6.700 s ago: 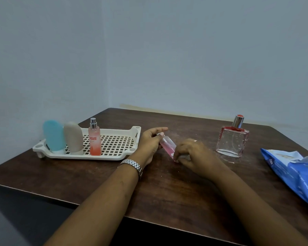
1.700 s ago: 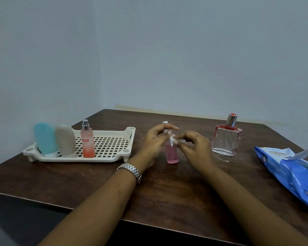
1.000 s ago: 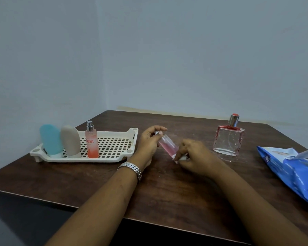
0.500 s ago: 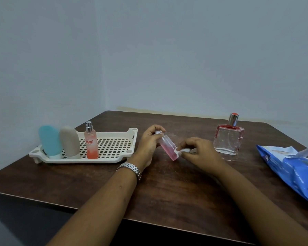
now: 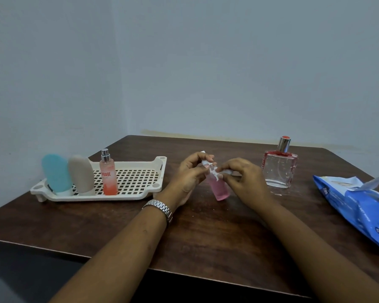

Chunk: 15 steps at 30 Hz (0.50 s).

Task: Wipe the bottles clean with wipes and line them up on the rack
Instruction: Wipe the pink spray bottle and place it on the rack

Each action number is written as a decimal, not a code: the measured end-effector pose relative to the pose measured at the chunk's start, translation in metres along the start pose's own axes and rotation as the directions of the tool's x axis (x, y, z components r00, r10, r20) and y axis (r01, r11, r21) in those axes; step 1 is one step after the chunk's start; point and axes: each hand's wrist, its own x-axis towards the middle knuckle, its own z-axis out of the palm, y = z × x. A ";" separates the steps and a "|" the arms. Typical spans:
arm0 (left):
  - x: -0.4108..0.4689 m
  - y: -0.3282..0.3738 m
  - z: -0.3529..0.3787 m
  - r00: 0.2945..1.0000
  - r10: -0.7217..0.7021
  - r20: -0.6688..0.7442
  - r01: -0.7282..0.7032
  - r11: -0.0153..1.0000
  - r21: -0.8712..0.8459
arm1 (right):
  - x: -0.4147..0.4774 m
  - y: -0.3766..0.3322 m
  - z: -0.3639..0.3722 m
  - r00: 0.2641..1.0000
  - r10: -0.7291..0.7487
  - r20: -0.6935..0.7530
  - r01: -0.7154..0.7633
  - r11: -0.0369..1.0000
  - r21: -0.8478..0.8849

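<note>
Pink bottle (image 5: 219, 189) sits pinched near its cap in my left grip (image 5: 189, 174), my right grip (image 5: 243, 178) pinching the wipe (image 5: 214, 174); wet, it could slip onto the counter (image 5: 206, 232).

The scene is dim and evenly lit, with a cool grey-blue cast over the plain painted wall (image 5: 228, 62). Shadows lie close beneath things, so the soft light comes from above. The dark brown wooden table (image 5: 206, 237) shows a faint sheen, and only weak, blurred shadows sit under the cream slotted plastic rack (image 5: 96, 198) and the square clear glass perfume bottle (image 5: 279, 171). The silver metal wristwatch (image 5: 160, 207) catches small glints. The white scrap of wipe (image 5: 214, 174) is nearly blown out. The left hand (image 5: 190, 173) and right hand (image 5: 243, 180) at the small pink bottle (image 5: 220, 190) look slightly smeared. Fine detail is soft, and the table's edges bow towards the corners.
</note>
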 end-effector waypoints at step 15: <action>-0.001 -0.004 0.001 0.999 0.024 0.037 -0.024 1.000 0.001 | 0.002 -0.002 0.001 0.995 0.082 -0.064 -0.072 0.986 0.152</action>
